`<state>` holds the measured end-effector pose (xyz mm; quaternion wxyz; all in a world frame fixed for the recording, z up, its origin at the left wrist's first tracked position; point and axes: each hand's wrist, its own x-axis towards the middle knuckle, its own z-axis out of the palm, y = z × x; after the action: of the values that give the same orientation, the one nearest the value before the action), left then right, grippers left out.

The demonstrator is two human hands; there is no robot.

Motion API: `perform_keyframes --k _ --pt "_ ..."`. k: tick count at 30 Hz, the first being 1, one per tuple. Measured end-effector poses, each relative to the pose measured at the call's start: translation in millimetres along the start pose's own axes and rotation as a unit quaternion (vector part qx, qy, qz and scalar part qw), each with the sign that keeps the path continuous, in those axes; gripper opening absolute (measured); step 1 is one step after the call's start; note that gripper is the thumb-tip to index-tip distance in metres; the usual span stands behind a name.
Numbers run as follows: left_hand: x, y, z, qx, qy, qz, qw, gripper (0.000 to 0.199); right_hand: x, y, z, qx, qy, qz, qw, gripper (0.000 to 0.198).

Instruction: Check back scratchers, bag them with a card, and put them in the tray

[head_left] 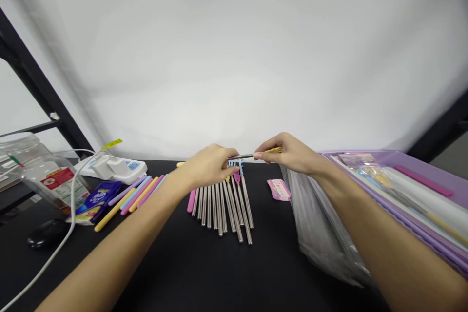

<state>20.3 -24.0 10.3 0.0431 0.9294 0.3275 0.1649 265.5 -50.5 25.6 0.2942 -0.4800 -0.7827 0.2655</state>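
Observation:
My left hand and my right hand hold one thin metal back scratcher level between them, over the far edge of the black table. The right fingers pinch its yellow part; the left thumb and forefinger close around the other end, which they partly hide. Below lies a fanned row of silver rods, several with small claw-shaped heads: a pink head and a light blue head show. The left hand covers the upper ends of other rods. A pink tube lies at the row's left.
Pastel tubes, a blue snack packet, a power strip, a clear jar and a black mouse are left. On the right are a pink card, clear plastic bags and a purple bin.

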Motion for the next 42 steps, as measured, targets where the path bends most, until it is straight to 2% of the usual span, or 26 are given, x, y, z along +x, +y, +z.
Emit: perform_keyframes --k 3,6,8,11,14,20,26,29,32,35,38,42 --pt "-1.1 -9.4 4.3 0.039 0.032 -0.028 0.998 0.024 -5.0 3.6 -8.6 -0.003 0.010 0.003 1.000 0.034" --pt "-7.6 -30.3 -5.4 0.098 0.065 -0.075 0.990 0.019 -10.4 9.0 -22.0 -0.005 0.055 0.029 0.998 0.035" --pt "-9.4 -33.1 -10.1 0.157 0.081 -0.086 0.980 0.018 -10.3 9.5 -24.6 -0.001 0.076 0.033 0.997 0.035" --pt "-4.0 -15.4 -5.5 0.219 0.113 -0.045 0.968 0.021 -6.1 5.1 -18.1 0.016 0.076 0.005 0.997 0.036" --pt "1.8 -2.2 2.0 0.222 0.138 -0.008 0.965 0.024 -7.3 3.5 -16.2 0.028 0.055 -0.014 0.998 0.038" --pt "-3.1 -25.5 -3.9 0.241 0.186 -0.044 0.952 0.018 -20.3 13.5 -32.8 0.009 0.084 0.018 0.996 0.039" --pt "4.5 -9.4 7.2 0.290 0.197 -0.006 0.936 0.025 -17.6 6.8 -28.5 0.017 0.085 0.017 0.996 0.042" --pt "-1.5 -25.4 5.8 0.284 0.209 -0.021 0.936 0.021 -28.6 17.5 -43.3 0.005 0.117 0.030 0.993 0.043" --pt "-13.8 -53.2 -0.9 0.280 0.240 -0.075 0.927 0.018 -46.9 38.7 -67.0 0.012 0.194 0.079 0.978 0.046" --pt "-21.1 -66.5 -6.0 0.285 0.233 -0.092 0.925 0.019 -62.3 53.4 -87.2 0.042 0.243 0.107 0.963 0.053" --pt "-17.0 -53.1 -5.0 0.275 0.246 -0.095 0.924 0.019 -65.0 49.3 -92.6 0.036 0.240 0.096 0.965 0.054" --pt "2.7 -7.5 10.7 0.256 0.219 -0.029 0.941 0.023 -43.4 21.6 -64.9 0.028 0.153 0.072 0.985 0.057"
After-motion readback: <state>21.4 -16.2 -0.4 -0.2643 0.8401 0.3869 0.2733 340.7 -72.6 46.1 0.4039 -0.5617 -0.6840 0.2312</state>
